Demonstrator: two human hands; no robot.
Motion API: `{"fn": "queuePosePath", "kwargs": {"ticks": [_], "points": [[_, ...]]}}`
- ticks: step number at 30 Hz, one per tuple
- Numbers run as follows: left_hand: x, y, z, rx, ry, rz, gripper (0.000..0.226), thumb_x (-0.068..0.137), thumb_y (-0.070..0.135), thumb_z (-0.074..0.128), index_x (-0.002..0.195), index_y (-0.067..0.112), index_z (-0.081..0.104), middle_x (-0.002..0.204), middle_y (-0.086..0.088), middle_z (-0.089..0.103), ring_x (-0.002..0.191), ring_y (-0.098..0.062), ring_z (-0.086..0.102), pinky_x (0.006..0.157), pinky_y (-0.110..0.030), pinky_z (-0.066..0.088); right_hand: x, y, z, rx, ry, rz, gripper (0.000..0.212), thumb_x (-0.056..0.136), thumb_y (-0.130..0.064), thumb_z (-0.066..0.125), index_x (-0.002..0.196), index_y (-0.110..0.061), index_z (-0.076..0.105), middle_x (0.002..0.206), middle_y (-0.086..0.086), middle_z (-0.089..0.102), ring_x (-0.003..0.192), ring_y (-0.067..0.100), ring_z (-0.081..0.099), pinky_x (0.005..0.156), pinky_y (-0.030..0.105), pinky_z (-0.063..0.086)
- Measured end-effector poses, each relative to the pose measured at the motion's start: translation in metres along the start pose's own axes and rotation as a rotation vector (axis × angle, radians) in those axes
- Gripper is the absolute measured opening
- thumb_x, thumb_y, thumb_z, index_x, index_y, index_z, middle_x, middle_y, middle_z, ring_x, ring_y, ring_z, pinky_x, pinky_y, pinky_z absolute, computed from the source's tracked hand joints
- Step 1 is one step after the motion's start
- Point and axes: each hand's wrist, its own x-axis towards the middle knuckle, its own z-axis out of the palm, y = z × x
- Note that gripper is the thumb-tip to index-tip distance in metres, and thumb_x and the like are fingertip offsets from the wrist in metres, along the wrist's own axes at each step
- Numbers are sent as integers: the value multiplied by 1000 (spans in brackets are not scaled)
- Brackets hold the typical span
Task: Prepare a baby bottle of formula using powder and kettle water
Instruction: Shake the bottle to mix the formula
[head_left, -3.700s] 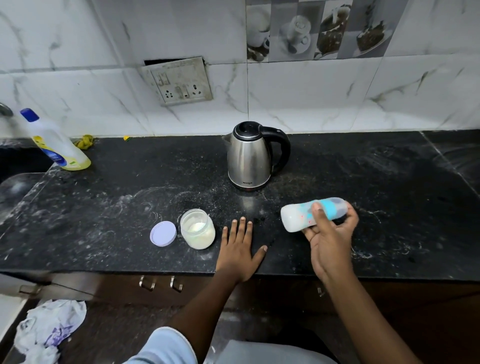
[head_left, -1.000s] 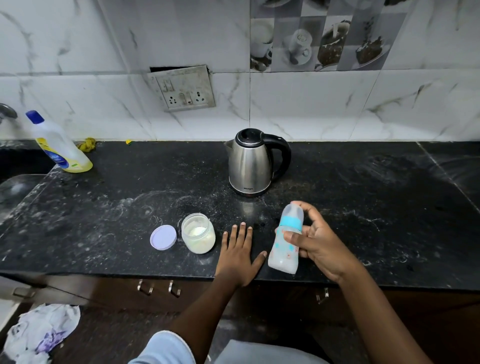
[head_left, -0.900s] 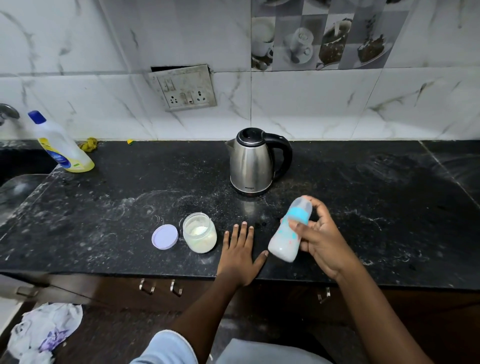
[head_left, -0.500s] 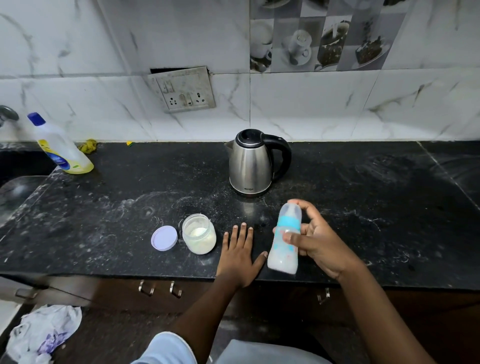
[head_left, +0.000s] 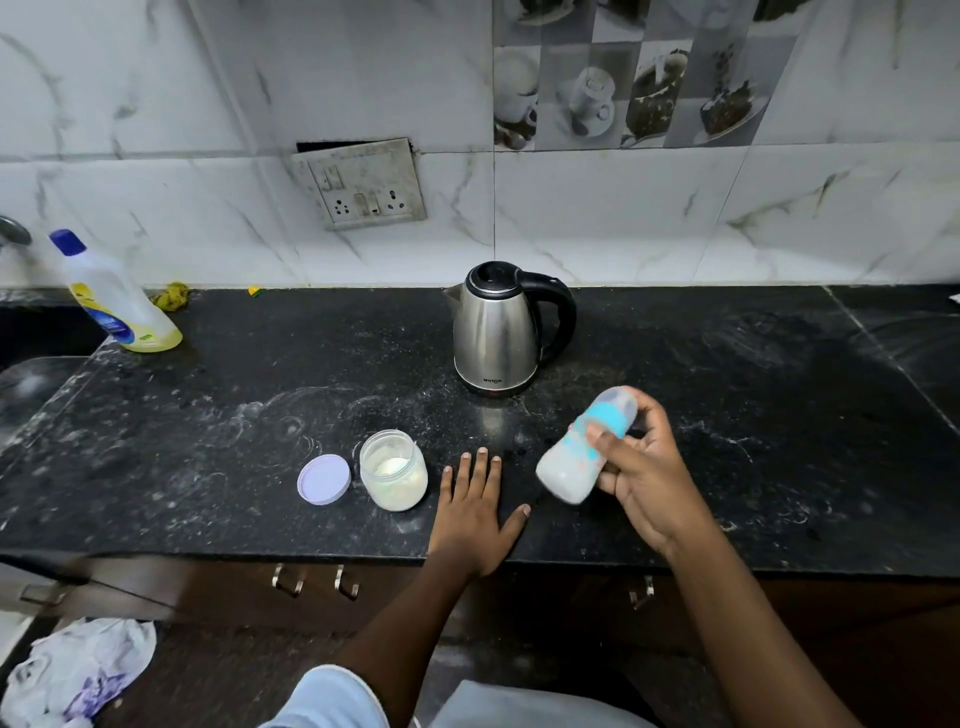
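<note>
Milky white fills the baby bottle (head_left: 579, 453), tilted above the counter (head_left: 779, 415) in front of the kettle (head_left: 496, 332), with the right hand (head_left: 641, 470) clamped round its blue collar. This looks like mixing — best done with the cap tight and short wrist swings, clear of the open powder jar (head_left: 394, 477). Left hand (head_left: 475, 512) lies flat, fingers spread, holding nothing — a steadying brace.
</note>
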Motion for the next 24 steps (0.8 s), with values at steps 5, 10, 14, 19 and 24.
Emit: {"fn": "queuePosePath", "kwargs": {"ticks": [5, 10, 14, 19, 24], "points": [[0, 0, -1, 6, -9, 8, 98, 92, 76, 3, 169, 16, 0, 177, -6, -9, 163, -27, -14, 131, -50, -11, -3, 1, 1, -57, 0, 4, 59, 88, -3, 77, 134, -29, 49, 117, 11, 69, 106, 26, 74, 85, 57, 63], [1, -2, -1, 17, -12, 17, 99, 90, 75, 3, 169, 16, -1, 177, -7, -9, 163, -28, -14, 131, -50, -10, -4, 5, -1, -195, -145, 76, 72, 78, -12, 88, 135, -34, 50, 122, 26, 70, 109, 39, 72, 91, 65, 58], [0, 1, 2, -6, 10, 1, 91, 100, 74, 17, 169, 17, 1, 178, -5, -8, 163, -26, -13, 131, -49, -11, 8, -1, 6, 58, 90, -42, 57, 91, -3, 74, 138, -22, 47, 118, 5, 68, 107, 23, 73, 84, 53, 63], [2, -4, 3, 31, -37, 22, 98, 90, 74, 6, 169, 17, -3, 177, -8, -11, 163, -28, -16, 131, -51, -10, -3, 11, 4, -291, -230, 116, 68, 84, -5, 81, 136, -35, 49, 111, 20, 72, 99, 30, 75, 85, 55, 62], [1, -1, 2, -10, 7, 1, 92, 99, 74, 16, 169, 17, 1, 178, -5, -7, 163, -26, -13, 131, -50, -10, 11, 3, 7, -52, -3, 12, 63, 86, -3, 76, 138, -25, 48, 109, 7, 74, 100, 23, 76, 84, 53, 63]]}}
